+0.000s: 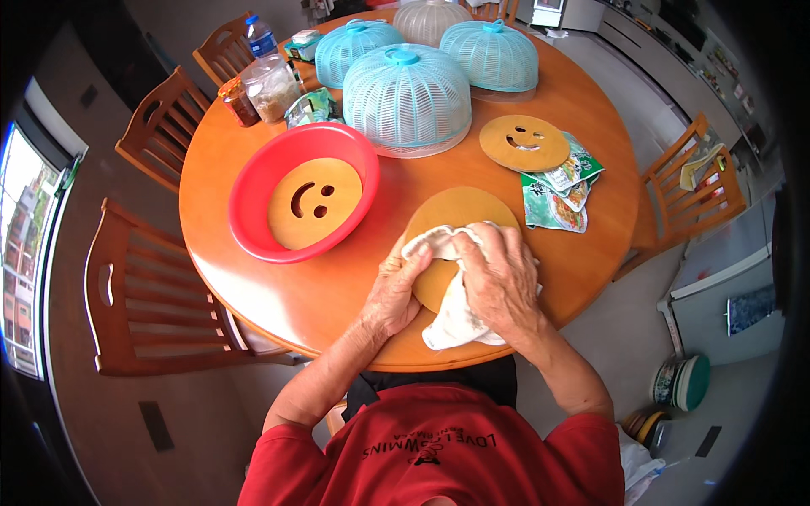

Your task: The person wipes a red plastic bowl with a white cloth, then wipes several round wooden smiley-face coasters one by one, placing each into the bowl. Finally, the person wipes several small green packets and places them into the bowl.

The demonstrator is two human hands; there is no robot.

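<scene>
A round tan trivet [462, 207] rests near the front edge of the table, mostly covered by my hands and a white cloth. My left hand [395, 291] grips its left rim, the thumb lying over the top beside the cloth. Bunched under my right hand [504, 282], the white cloth [456, 319] presses on the trivet's face and hangs down toward me. A similar trivet with a smiley cut-out [297, 218] leans inside a red plastic basin [246, 207] to the left. Another smiley trivet [515, 153] lies farther off, partly over several green food packets [553, 209].
Blue mesh food covers [405, 101] and a grey one [430, 21] occupy the far side of the round wooden table [337, 308]. A clear jar [272, 88], a red-brown jar [240, 103] and a water bottle [260, 38] stand far left. Wooden chairs [156, 295] surround the table.
</scene>
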